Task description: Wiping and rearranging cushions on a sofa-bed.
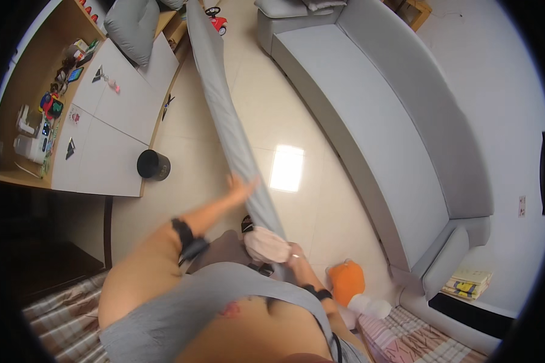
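A long grey upholstery piece [229, 113], a cushion or its cover, stretches from the far end of the room to just before my body. Over its near half is my left hand [243, 187], blurred, with its fingers apart; whether it touches the fabric is unclear. My right hand [296, 250] is at the near end, gripping a bunched pale pink cloth [268, 245] that lies against the grey piece. The cloth hides part of that end. Most of my right fingers are hidden too.
To the right stands a grey sofa [359, 104]. A low cabinet [113, 104] with cluttered shelves is at left, beside a black bin [153, 164]. An orange object [347, 281] lies near my right forearm. Farther off is a red toy car [218, 23].
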Demonstrator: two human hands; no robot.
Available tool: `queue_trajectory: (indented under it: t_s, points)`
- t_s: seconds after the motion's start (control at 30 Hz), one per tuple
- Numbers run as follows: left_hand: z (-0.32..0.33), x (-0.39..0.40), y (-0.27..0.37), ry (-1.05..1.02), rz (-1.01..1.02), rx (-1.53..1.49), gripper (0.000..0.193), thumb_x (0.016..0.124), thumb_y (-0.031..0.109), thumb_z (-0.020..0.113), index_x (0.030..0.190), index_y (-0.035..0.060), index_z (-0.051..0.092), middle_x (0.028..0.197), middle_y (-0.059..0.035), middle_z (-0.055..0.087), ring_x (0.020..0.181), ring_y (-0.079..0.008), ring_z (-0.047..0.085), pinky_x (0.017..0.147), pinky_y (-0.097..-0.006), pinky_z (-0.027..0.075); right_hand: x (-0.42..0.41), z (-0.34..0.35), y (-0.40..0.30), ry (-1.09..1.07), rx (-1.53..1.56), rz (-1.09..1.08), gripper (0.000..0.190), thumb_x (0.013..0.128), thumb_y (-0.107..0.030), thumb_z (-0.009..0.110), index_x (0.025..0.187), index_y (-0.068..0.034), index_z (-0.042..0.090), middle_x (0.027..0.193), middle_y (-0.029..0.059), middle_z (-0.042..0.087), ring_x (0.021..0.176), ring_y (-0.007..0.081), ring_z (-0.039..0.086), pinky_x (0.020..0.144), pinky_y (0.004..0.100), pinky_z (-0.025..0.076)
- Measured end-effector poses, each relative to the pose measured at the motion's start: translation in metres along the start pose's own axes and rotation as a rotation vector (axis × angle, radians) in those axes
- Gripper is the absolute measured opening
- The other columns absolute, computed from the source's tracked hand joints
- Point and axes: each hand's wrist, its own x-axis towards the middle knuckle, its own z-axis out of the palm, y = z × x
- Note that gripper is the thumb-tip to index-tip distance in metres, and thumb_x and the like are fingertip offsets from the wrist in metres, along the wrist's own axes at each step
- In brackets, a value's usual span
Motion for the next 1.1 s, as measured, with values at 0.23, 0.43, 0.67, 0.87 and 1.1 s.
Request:
queue_trajectory:
  t_s: [0.23, 0.43, 0.67, 0.87, 1.1]
  points:
    - [0.044, -0.160, -0.045, -0.362, -0.242, -0.577, 0.116, 0.067, 0.040, 0.080, 0.140, -0.0100, 0.005, 0.143, -0.0280, 0.021, 0.134, -0.0323, 0.026, 0.109, -0.0362, 0.025, 0.050, 0.013, 0.019, -0.027, 0.011, 0.032, 0.037, 0.090, -0.027, 0.038, 0.105, 0.000, 0.059, 0.101, 0.0148, 0.066, 0.095, 0.0301, 0.064, 0.086, 0.0452, 0.050]
    - [0.114, -0.133, -0.009, -0.007, -0.049, -0.193, 0.127, 0.063, 0.039, 0.081, 0.140, -0.0064, -0.010, 0.145, -0.0296, 0.018, 0.134, -0.0378, 0.026, 0.109, -0.0380, 0.026, -0.022, -0.032, 0.033, -0.266, -0.496, -0.071, 0.035, 0.091, -0.029, 0.044, 0.107, -0.003, 0.061, 0.097, 0.0111, 0.067, 0.086, 0.0233, 0.066, 0.076, 0.0415, 0.053]
    - [0.165, -0.112, -0.026, 0.030, -0.072, -0.214, 0.128, 0.061, 0.024, 0.080, 0.142, 0.0063, -0.016, 0.144, -0.0296, 0.019, 0.131, -0.0401, 0.028, 0.106, -0.0400, 0.032, -0.082, -0.126, 0.117, -0.097, -0.839, -0.288, 0.059, 0.078, -0.045, 0.067, 0.098, 0.010, 0.061, 0.095, 0.0182, 0.063, 0.092, 0.0201, 0.058, 0.077, 0.0321, 0.048]
    - [0.144, -0.170, -0.087, 0.344, -0.050, -0.295, 0.111, 0.065, 0.020, 0.074, 0.144, 0.0050, -0.003, 0.143, -0.0292, 0.019, 0.129, -0.0412, 0.030, 0.104, -0.0437, 0.034, -0.133, -0.229, 0.168, -0.019, -0.806, -0.302, 0.072, 0.072, -0.040, 0.075, 0.121, 0.005, 0.046, 0.112, 0.0166, 0.057, 0.101, 0.0221, 0.055, 0.085, 0.0294, 0.046]
    - [0.110, -0.202, -0.082, 0.284, -0.078, -0.032, 0.097, 0.073, 0.015, 0.064, 0.145, 0.0087, -0.001, 0.148, -0.0268, 0.002, 0.133, -0.0406, 0.026, 0.102, -0.0454, 0.035, -0.108, -0.149, 0.238, 0.263, -0.988, -0.444, 0.116, 0.062, -0.047, 0.079, 0.137, 0.014, 0.015, 0.122, 0.0321, 0.050, 0.116, 0.0382, 0.050, 0.096, 0.0367, 0.041]
